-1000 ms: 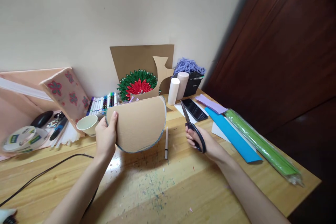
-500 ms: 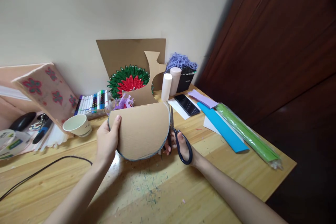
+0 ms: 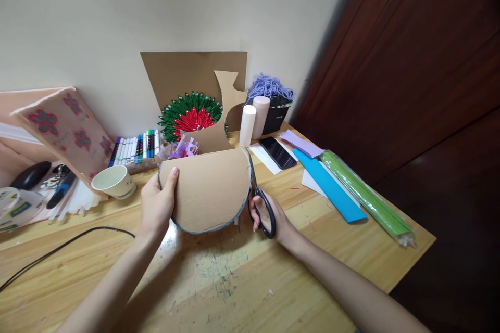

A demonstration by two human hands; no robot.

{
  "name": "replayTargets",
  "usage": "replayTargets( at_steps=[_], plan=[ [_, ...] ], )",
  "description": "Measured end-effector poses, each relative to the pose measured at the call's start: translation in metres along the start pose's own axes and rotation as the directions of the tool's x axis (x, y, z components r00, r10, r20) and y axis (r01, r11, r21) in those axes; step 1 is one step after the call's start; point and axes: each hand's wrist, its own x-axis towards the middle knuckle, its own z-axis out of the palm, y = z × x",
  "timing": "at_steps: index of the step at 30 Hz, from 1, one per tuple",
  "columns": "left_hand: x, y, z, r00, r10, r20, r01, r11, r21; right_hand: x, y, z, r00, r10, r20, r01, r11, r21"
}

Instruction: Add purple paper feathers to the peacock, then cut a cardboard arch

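Note:
A piece of tan cardboard (image 3: 209, 192) with a straight top and a rounded lower edge is held up above the wooden table (image 3: 242, 291). A dark line runs along its curved edge. My left hand (image 3: 158, 203) grips its left side, thumb on the front and the other fingers hidden behind. Black-handled scissors (image 3: 267, 218) are in my right hand (image 3: 273, 216), with fingers through the loops. Their blades point up along the cardboard's right edge and look closed or nearly so.
Behind the cardboard stand a red and green flower-like craft (image 3: 194, 114), cut cardboard scrap (image 3: 224, 114) and two bottles (image 3: 247, 126). Markers (image 3: 135, 148) and a bowl (image 3: 113, 182) sit left. A phone (image 3: 278, 152), blue paper (image 3: 332, 187) and a green packet (image 3: 367, 197) lie right.
The scissors' handles have come closer together as my right hand closed, and the loops moved slightly left. My left hand keeps its hold; the view has shifted slightly.

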Motion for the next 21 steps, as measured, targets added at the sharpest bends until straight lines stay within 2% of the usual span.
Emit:
replayTargets(
  at_steps=[4, 8, 14, 17, 21],
  plan=[
    [0.008, 0.001, -0.006, 1.0, 0.022, 0.005, -0.022, 0.999, 0.025, 0.002, -0.008, -0.004, 0.989, 0.034, 0.141, -0.039, 0.999, 0.033],
    [0.007, 0.003, -0.007, 0.998, 0.04, 0.041, -0.043, 0.997, 0.07, 0.002, -0.011, -0.001, 0.994, 0.002, 0.109, -0.007, 0.999, 0.045],
    [0.009, 0.004, -0.009, 0.997, 0.05, 0.065, -0.055, 0.996, 0.077, 0.003, 0.0, -0.001, 0.997, 0.011, 0.078, -0.013, 1.0, 0.027],
    [0.016, 0.005, -0.015, 0.996, 0.053, 0.075, -0.061, 0.993, 0.1, 0.003, -0.004, -0.003, 0.994, 0.027, 0.11, -0.031, 0.999, 0.033],
    [0.024, 0.008, -0.023, 0.994, 0.049, 0.1, -0.061, 0.991, 0.12, 0.002, -0.016, -0.003, 0.976, 0.121, 0.182, -0.134, 0.989, 0.061]
  ],
)
